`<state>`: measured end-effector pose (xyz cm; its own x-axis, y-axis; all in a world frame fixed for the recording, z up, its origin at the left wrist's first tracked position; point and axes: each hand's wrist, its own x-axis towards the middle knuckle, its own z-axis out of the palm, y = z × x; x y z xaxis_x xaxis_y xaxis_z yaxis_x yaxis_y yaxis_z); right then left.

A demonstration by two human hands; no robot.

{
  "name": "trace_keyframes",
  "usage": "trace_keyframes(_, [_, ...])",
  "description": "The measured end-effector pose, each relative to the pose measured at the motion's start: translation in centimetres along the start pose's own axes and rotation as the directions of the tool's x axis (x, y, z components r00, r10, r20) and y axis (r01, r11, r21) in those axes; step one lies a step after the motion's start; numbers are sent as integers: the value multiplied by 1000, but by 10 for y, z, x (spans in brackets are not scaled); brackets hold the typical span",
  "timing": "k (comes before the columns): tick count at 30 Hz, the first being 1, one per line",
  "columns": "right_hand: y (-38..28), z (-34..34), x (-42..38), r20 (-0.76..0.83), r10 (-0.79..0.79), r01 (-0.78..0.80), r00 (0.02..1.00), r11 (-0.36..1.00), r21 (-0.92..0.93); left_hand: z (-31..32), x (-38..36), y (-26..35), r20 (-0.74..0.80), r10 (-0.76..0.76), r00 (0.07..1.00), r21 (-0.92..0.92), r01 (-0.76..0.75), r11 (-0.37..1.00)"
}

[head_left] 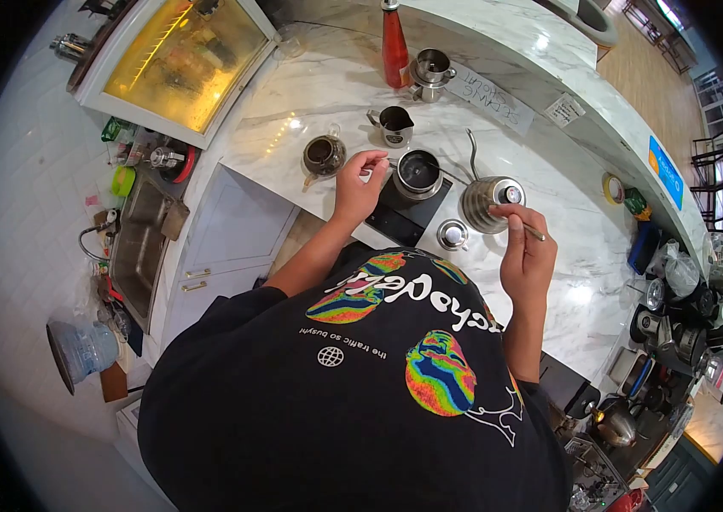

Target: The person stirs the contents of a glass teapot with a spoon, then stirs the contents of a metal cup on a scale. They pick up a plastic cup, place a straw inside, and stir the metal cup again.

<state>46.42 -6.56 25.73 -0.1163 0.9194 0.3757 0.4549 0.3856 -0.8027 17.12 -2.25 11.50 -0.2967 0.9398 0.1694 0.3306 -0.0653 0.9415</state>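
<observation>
My left hand (360,186) is closed, thumb and forefinger pinched at the left side of a steel pitcher (434,189) with dark contents. That pitcher stands on a black scale (395,224). In my right hand (528,256) a thin metal stick (534,231) is gripped between thumb and fingers; its far end overlaps the gooseneck kettle (479,206) in this view. A small round metal lid (452,234) lies beside the kettle. Left of my left hand is a glass server (324,156) with dark liquid, and behind stands another steel pitcher (394,128).
At the back of the marble counter (293,102) are a red bottle (394,51), a metal drip filter on a cup (431,75) and a handwritten sign (489,98). A lit display case (182,60) and a sink (139,230) are left. Crowded cups and utensils (685,324) line the right.
</observation>
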Motion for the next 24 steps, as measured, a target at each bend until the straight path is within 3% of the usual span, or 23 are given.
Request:
trace_keyframes(6, [-2,-2,4,47,-136,136,990,991,-6,3,-1,-2,8,-10,1000,-11,10,1000])
trace_keyframes(24, [0,5,0,15,-63,64,998,998,-23,3,-6,-1,-2,-31,1000,-14,31,999])
